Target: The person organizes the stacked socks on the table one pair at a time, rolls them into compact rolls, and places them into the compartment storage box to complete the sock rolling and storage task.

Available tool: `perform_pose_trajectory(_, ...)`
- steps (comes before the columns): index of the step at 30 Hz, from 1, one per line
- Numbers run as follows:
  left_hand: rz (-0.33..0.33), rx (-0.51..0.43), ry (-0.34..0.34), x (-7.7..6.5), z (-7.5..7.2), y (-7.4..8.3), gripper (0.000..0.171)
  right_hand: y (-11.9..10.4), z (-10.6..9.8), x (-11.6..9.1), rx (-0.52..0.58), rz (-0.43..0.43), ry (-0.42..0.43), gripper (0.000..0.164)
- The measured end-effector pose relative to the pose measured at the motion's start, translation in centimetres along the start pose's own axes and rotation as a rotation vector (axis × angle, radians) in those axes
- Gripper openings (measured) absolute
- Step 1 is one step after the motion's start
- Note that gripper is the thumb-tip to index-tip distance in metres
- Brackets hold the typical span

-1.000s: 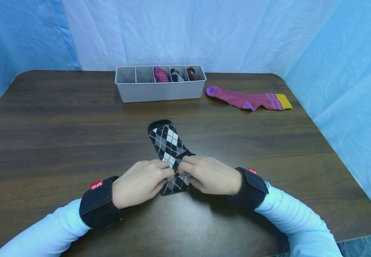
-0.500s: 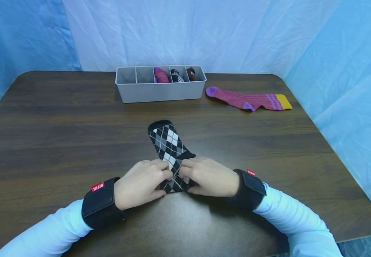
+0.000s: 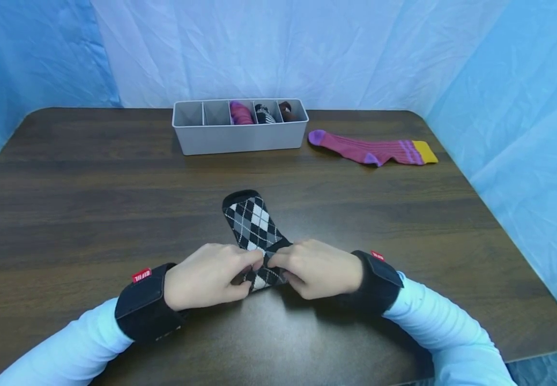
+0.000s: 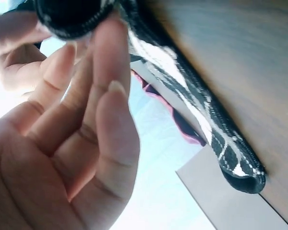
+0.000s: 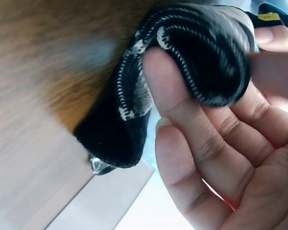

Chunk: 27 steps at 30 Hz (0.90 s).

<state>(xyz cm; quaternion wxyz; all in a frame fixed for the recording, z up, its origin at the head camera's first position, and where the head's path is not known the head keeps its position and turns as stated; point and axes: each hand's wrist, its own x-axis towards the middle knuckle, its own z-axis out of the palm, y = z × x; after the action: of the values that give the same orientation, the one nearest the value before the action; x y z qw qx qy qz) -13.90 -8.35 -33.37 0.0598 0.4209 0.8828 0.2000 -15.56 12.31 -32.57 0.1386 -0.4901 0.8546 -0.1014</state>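
Observation:
A black, grey and white argyle sock (image 3: 254,220) lies on the table, its black toe pointing away from me. Its near end is rolled up in layers, as the rolled sock end (image 5: 206,52) in the right wrist view shows. My left hand (image 3: 213,276) grips the left side of this roll with curled fingers; in the left wrist view the fingertips (image 4: 110,43) touch the roll. On the opposite side my right hand (image 3: 324,271) holds the roll, one finger tucked against the fold. The hands partly hide the near end in the head view.
Behind the sock stands a grey divided box (image 3: 244,140). Its compartments hold a rolled magenta sock (image 3: 241,113), a black-and-white one (image 3: 264,114) and a brown one (image 3: 287,112). A magenta sock with a yellow cuff (image 3: 372,150) lies flat to the box's right.
The argyle sock's toe has shifted slightly toward me, and less of the near part lies flat. Both hands have stayed at the near end, their fingers changing position on the roll.

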Motion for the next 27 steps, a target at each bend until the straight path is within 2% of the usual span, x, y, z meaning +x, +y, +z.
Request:
perform_pose_trajectory(3, 0.004, 0.005, 0.041, 0.04, 0.24, 0.05, 0.017, 0.02, 0.06, 0.13, -0.007, 0.022, 0.002, 0.030)
perform_pose_trajectory(6, 0.043, 0.004, 0.088, 0.05, 0.45, 0.28, 0.016, 0.06, 0.20, 0.25, -0.020, 0.043, 0.024, 0.028)
perform_pose_trajectory(10, 0.085, 0.026, 0.122, 0.07, 0.51, 0.58, 0.011, 0.25, 0.35, 0.37, -0.068, 0.051, 0.092, 0.025)
perform_pose_trajectory(13, 0.080, 0.083, 0.129, 0.04, 0.52, 0.61, 0.011, 0.39, 0.36, 0.43, -0.099, 0.038, 0.165, 0.025)
perform_pose_trajectory(16, 0.081, 0.156, 0.133, -0.03, 0.53, 0.50, 0.018, 0.39, 0.35, 0.47, -0.105, 0.020, 0.210, 0.021)
perform_pose_trajectory(20, 0.080, 0.220, 0.116, -0.05, 0.63, 0.38, 0.029, 0.33, 0.32, 0.53, -0.104, 0.014, 0.195, 0.012)
perform_pose_trajectory(24, 0.067, 0.237, 0.105, 0.14, 0.70, 0.45, 0.027, 0.27, 0.27, 0.56, -0.110, 0.041, 0.144, 0.029)
perform_pose_trajectory(27, 0.040, 0.205, 0.095, 0.22, 0.57, 0.49, 0.025, 0.20, 0.26, 0.58, -0.117, 0.058, 0.120, 0.035)
